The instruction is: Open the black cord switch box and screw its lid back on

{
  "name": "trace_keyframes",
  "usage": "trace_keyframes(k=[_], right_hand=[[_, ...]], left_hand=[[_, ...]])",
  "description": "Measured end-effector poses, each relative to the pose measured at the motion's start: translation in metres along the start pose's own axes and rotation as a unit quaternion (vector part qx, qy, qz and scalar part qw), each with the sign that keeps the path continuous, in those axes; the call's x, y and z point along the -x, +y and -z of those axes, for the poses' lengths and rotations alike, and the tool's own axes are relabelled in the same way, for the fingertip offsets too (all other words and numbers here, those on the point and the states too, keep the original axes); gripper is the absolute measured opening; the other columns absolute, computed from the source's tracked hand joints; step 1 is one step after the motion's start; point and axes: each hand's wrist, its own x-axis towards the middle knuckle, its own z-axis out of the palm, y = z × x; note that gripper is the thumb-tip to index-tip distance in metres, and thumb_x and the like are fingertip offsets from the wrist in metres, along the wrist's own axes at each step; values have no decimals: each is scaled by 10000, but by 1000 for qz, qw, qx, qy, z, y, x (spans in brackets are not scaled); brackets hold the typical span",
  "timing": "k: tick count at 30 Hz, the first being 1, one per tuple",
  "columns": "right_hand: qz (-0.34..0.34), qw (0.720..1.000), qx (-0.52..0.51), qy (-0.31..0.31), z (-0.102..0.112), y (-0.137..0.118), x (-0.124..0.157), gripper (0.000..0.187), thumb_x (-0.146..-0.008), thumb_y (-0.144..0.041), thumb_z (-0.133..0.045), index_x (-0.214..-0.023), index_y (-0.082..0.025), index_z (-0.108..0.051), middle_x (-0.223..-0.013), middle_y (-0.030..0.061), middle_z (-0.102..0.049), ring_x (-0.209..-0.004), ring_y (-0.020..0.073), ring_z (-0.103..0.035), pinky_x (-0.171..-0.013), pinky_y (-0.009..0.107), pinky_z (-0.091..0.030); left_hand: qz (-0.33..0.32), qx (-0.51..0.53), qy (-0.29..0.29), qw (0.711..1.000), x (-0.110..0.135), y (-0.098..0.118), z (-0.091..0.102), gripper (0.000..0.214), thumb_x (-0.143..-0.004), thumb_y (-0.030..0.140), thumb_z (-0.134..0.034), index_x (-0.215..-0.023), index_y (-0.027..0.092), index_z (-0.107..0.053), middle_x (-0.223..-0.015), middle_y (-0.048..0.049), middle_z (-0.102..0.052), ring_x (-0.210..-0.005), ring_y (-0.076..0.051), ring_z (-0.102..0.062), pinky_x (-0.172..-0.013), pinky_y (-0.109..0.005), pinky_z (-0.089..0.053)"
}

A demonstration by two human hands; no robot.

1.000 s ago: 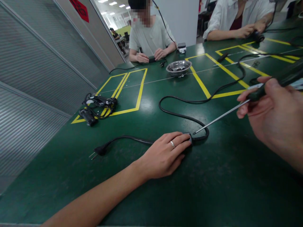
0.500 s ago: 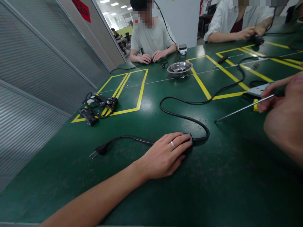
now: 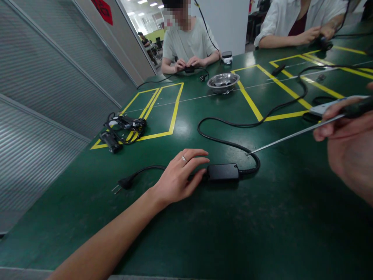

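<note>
A small black box point(image 3: 223, 171) lies on the green table point(image 3: 204, 233), joined to a black cable point(image 3: 233, 144) that ends in a two-pin plug point(image 3: 124, 182) at the left. My left hand point(image 3: 178, 177) rests flat with fingers spread just left of the box, over the cable and holding nothing. My right hand point(image 3: 348, 144) at the right edge is closed on the dark handle of a long screwdriver point(image 3: 291, 135). Its thin metal shaft slants down to the left, and its tip hangs just above the cable near the box.
A steel bowl point(image 3: 223, 81) stands at the table's far middle. A bundle of black parts and cable point(image 3: 122, 130) lies on the yellow floor-tape lines at left. Two other people sit across the table handling small black devices. A wall panel runs along the left.
My left hand has slid left off the black box, which now lies uncovered. The screwdriver's tip has swung back down toward the cable by the box.
</note>
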Motion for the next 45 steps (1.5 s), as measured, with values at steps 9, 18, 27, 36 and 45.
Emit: trace_keyframes(k=[9,18,27,36,45], right_hand=[[-220,963,-6,-155,-19,8,57,230,-924,-396,-502,-900,-194,-609,-824,82,-723,-704,185,-702,-658,344,-600],[-250,953,-15,-172,-21,8,67,222,-943,-345,-465,-924,-212,-642,-872,90,-727,-746,187,-701,-690,345,-611],[-252,951,-6,-178,-19,12,61,225,-942,-357,-467,-930,-216,-642,-882,93,-725,-801,202,-707,-709,359,-618],[-266,944,3,-195,-21,9,62,220,-951,-350,-449,-952,-205,-615,-934,97,-728,-826,203,-714,-780,381,-615],[-290,933,-9,-211,-16,15,65,208,-955,-369,-431,-1048,-218,-541,-976,108,-727,-837,204,-720,-813,401,-604]], left_hand=[[19,48,29,998,-1,-3,-5,297,-878,29,-511,-1146,150,-551,-1135,-92,-575,-1069,-179,-553,-931,-363,-481],[21,53,18,998,1,-3,-5,275,-878,42,-511,-1128,149,-557,-1108,-95,-575,-1032,-186,-558,-896,-371,-494],[7,39,15,999,2,-4,-5,269,-872,48,-516,-1117,153,-550,-1099,-102,-582,-1024,-199,-565,-886,-381,-503],[-5,38,20,999,3,-4,-6,271,-863,44,-526,-1109,153,-555,-1095,-100,-583,-1003,-191,-570,-866,-372,-506],[-9,41,17,999,2,-2,-5,248,-875,72,-524,-1102,167,-549,-1080,-95,-586,-987,-189,-576,-854,-369,-510]])
